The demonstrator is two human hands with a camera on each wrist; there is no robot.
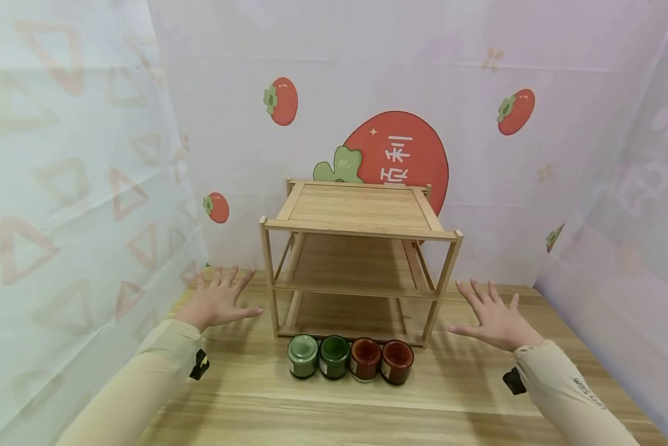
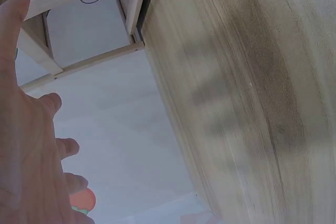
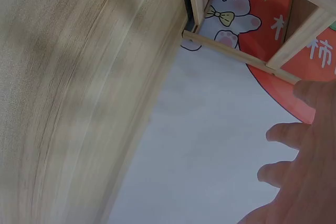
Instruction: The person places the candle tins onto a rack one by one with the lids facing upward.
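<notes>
A wooden shelf rack (image 1: 362,230) with three tiers stands at the back of the table. In front of its lowest tier, several small glass jars form a row: a pale green jar (image 1: 303,356), a dark green jar (image 1: 334,357), a red-brown jar (image 1: 365,359) and another red-brown jar (image 1: 398,362). My left hand (image 1: 219,300) is left of the rack, its fingers spread and holding nothing. On the other side, my right hand (image 1: 492,317) is spread the same way, also apart from the rack. Both wrist views show bare fingers near the rack's frame.
The wood-grain table (image 1: 312,412) extends under the rack and jars. A white printed cloth (image 1: 233,124) with fruit drawings hangs behind, and more cloth walls (image 1: 83,204) close in the left and right sides.
</notes>
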